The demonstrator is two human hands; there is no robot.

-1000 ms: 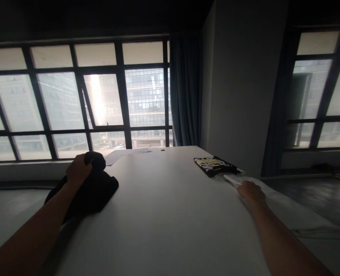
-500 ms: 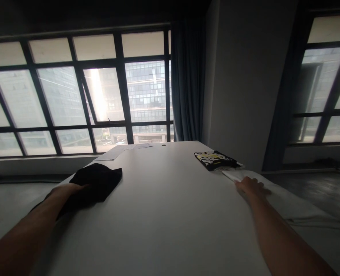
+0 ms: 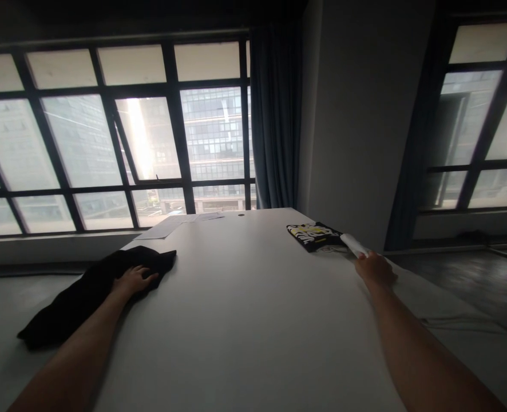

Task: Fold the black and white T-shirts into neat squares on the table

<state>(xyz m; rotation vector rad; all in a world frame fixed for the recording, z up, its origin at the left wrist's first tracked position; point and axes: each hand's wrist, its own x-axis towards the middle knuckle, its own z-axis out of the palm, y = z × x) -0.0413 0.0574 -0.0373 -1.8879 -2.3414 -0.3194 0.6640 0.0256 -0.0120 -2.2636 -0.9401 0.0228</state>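
Observation:
A crumpled black garment (image 3: pixel 82 292) lies along the left side of the white table (image 3: pixel 245 309). On top of its right part rests my left hand (image 3: pixel 134 280), fingers stretched out and apart. At the right side, my right hand (image 3: pixel 376 270) is closed on a piece of white cloth (image 3: pixel 353 245), whose edge sticks up beyond the fingers. More of that cloth spreads toward the right, with creases near the table's side. Just beyond my right hand lies a folded black T-shirt (image 3: pixel 316 236) with a white and yellow print.
Sheets of paper (image 3: pixel 161 228) lie at the far left of the table. A small dark round hole (image 3: pixel 241 215) is near the far edge. Behind stand windows (image 3: pixel 146 140), a blue curtain (image 3: pixel 274 126) and a grey pillar (image 3: pixel 356 126).
My left hand has moved right and now lies on top of the black garment, which is spread further toward the lower left. My right hand has raised the white cloth's edge.

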